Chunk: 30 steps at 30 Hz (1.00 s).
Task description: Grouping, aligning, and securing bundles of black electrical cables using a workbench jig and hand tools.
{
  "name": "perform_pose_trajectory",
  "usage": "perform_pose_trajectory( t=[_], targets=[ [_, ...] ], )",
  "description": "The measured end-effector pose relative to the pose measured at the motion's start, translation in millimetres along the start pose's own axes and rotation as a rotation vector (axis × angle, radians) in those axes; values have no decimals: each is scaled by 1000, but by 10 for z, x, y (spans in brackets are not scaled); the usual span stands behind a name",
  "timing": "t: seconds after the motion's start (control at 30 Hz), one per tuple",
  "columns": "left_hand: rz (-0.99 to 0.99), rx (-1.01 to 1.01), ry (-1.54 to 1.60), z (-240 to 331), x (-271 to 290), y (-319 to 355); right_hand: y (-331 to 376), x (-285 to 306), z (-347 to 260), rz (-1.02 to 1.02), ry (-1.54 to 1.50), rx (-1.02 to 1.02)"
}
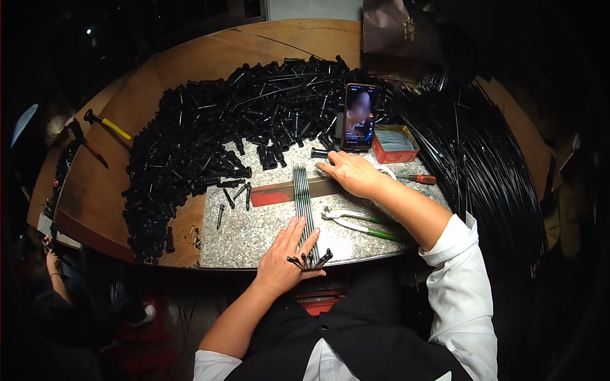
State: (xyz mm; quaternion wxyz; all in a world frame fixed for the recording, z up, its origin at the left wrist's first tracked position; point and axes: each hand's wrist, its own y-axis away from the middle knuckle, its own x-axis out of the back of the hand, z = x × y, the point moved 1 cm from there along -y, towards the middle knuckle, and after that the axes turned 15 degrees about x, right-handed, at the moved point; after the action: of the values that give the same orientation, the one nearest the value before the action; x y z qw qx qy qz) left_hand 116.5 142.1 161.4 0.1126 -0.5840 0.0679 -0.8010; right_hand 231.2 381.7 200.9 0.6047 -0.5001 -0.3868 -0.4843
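Note:
A bundle of thin metal rods (302,197) lies lengthwise before me, crossing a red-and-dark flat bar (270,194). Dark knobbed ends (308,260) fan out at the near end of the rods. My left hand (281,257) rests flat beside and partly over the near half of the bundle, fingers stretched and thumb apart. Beyond the bar, my right hand (356,173) is closed, with a short black tubular fitting (319,153) at its thumb and forefinger; part of the fitting is hidden by the fingers. Green-handled pincers (359,222) lie right of the rods.
Black fittings (210,120) form a large heap around the speckled slab (235,244). A lit phone (359,117) stands by a red-yellow box (395,145). A screwdriver (422,179) and long black rods (470,146) lie right; a yellow-handled tool (114,129) left.

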Motion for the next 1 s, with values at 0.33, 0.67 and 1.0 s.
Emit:
perform_pose_trajectory(
  t=[0.33, 0.67, 1.0],
  targets=[
    [10, -7, 29, 20, 17, -2, -42, -8, -14, -23, -29, -27],
    [21, -19, 42, 25, 30, -4, -13, -21, -14, 16, -32, -39],
    [-23, -4, 33, 21, 49, -1, -86, 3, -32, -3, -48, -32]
  ],
)
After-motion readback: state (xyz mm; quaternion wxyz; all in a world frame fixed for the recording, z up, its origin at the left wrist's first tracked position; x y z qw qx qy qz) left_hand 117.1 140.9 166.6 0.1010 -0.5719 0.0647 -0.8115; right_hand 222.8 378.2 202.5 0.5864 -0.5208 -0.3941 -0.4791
